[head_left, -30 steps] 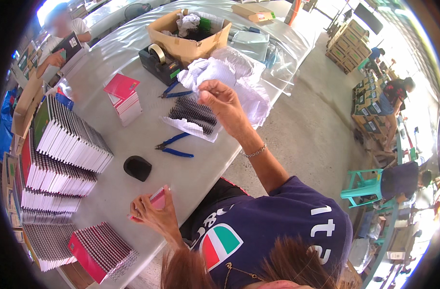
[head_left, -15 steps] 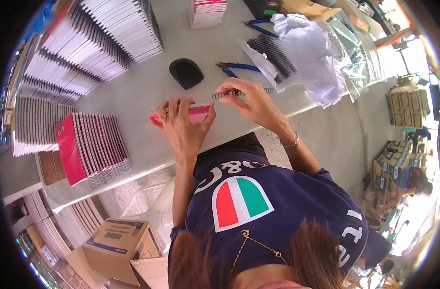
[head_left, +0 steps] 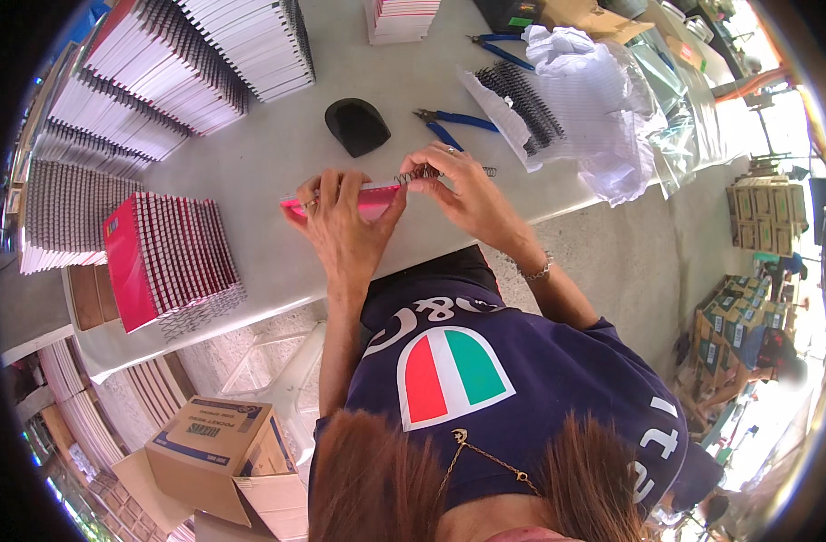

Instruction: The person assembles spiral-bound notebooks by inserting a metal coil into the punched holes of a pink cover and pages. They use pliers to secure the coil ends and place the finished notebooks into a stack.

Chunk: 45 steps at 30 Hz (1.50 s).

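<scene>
My left hand (head_left: 348,221) grips a small pink-covered notebook (head_left: 377,200) on edge over the table, its punched edge turned up. Pinched in my right hand (head_left: 467,194) is a dark wire spiral coil (head_left: 406,177). The coil's left end meets the right end of the notebook's punched edge; whether it has entered a hole is too small to tell. Its other end sticks out beyond my right fingers. Beyond my hands lie a black rounded pad (head_left: 357,126) and blue-handled pliers (head_left: 454,125).
Spiral-bound notebooks stand in stacks (head_left: 173,257) along the left. Loose black coils (head_left: 530,113) lie on crumpled white paper (head_left: 594,108) at the right, near second pliers (head_left: 503,50). A pink-and-white stack (head_left: 399,20) is at the back. An open cardboard box (head_left: 205,443) sits below the table.
My right hand has moved slightly left with the coil, bringing its end up against the notebook. My left hand keeps its hold on the notebook.
</scene>
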### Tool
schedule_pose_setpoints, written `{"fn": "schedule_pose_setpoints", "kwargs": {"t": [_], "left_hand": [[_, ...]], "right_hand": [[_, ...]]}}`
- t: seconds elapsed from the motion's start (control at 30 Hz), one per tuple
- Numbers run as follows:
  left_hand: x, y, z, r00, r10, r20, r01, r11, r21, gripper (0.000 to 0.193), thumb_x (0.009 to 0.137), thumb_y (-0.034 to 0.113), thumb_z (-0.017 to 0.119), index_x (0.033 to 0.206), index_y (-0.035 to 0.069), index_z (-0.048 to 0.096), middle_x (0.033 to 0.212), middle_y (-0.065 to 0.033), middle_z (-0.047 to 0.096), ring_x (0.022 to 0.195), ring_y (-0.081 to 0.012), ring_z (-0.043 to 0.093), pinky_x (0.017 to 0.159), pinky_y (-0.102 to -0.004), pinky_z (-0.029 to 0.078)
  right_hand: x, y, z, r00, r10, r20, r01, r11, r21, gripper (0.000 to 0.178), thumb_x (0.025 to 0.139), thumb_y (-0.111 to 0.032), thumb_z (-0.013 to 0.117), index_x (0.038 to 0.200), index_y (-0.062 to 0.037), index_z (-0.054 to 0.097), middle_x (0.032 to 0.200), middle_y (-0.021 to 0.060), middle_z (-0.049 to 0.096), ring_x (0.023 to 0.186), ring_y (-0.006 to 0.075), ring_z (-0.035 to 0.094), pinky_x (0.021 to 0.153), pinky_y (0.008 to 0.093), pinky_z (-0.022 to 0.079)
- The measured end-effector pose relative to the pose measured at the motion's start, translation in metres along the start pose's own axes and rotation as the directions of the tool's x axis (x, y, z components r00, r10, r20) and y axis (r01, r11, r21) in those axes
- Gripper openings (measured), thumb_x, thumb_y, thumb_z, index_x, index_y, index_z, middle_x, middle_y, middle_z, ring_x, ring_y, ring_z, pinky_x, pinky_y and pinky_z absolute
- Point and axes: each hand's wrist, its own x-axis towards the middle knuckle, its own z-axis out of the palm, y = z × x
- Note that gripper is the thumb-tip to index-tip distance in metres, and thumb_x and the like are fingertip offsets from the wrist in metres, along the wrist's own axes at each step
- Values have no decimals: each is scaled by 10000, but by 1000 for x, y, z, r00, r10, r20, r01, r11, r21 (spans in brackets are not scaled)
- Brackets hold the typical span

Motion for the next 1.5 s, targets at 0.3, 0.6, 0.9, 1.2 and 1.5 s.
{"fn": "schedule_pose_setpoints", "kwargs": {"t": [0.3,0.6,0.9,1.2,1.5], "left_hand": [[3,-2,-5,997,10,81,-8,999,-34,344,757,398,784,962,168,632,1003,23,548,1085,-248,480,962,-580,288],[-2,-7,-12,996,39,83,-37,999,-22,236,885,278,675,1081,172,595,1033,33,568,1082,-239,484,928,-574,299],[-8,-3,-6,945,-168,-279,45,916,-398,557,771,118,809,1232,73,499,1260,-160,471,1256,-368,357,987,-508,339],[-20,-40,-6,986,-156,-62,121,917,-379,650,657,279,908,1090,28,493,1102,-176,460,1129,-351,382,891,-460,412],[-7,-78,-17,975,-170,-142,95,900,-426,792,562,348,943,1111,58,452,1121,-150,447,1078,-338,408,891,-452,437]], "right_hand": [[-6,9,8,996,-87,-15,82,979,-188,151,920,-98,612,1058,-39,598,945,98,615,918,264,580,859,370,392],[5,-2,9,989,-145,-38,122,926,-356,128,937,-152,598,1025,-59,591,930,79,572,891,259,544,836,362,356],[10,-4,12,987,-158,11,149,906,-396,119,921,-155,609,980,-52,624,946,71,600,892,265,575,840,377,376],[44,8,-4,897,22,441,-58,996,67,184,881,-163,664,1010,-39,622,1247,155,564,1167,337,533,1004,440,392],[122,55,2,819,-34,572,80,995,-56,391,778,-175,787,1085,-62,575,1451,146,416,1344,293,431,1074,402,408]]}}
